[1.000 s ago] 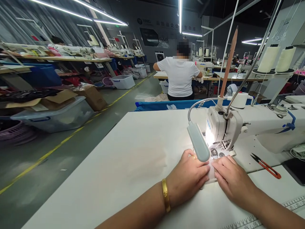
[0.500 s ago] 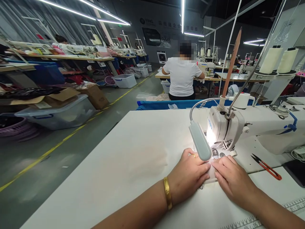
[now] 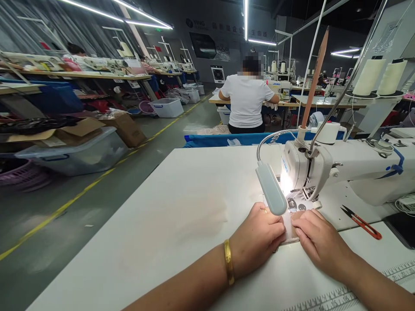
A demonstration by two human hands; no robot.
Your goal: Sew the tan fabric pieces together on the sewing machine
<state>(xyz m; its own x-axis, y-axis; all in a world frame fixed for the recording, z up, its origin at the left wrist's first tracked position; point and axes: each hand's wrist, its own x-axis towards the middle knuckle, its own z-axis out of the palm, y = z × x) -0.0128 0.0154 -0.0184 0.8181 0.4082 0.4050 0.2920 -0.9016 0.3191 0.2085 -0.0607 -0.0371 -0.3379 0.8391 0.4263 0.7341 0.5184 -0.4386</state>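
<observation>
At the sewing machine [image 3: 293, 166], both of my hands rest low in front of the presser foot, close together. A small beige piece of fabric [image 3: 295, 223] shows between them on the lit machine bed. My right hand [image 3: 319, 235] has its thumb and fingers closed on this fabric's edge. My left hand [image 3: 257, 235], with a gold ring and bracelet, is curled closed beside it; what its fingers hold is hidden. The grey-green lamp head [image 3: 271, 188] hangs just above the left fingertips and covers part of the needle area.
Thread snips [image 3: 361, 222] with red handles lie right of the machine bed, near a black phone [image 3: 400, 229]. A clear ruler [image 3: 343, 298] lies along the front edge. Thread cones [image 3: 369, 77] stand behind. A co-worker in a white shirt [image 3: 246, 103] sits ahead.
My hands have parted slightly, and more of the beige fabric shows between them. My left fingers have curled in more. The view has shifted a little.
</observation>
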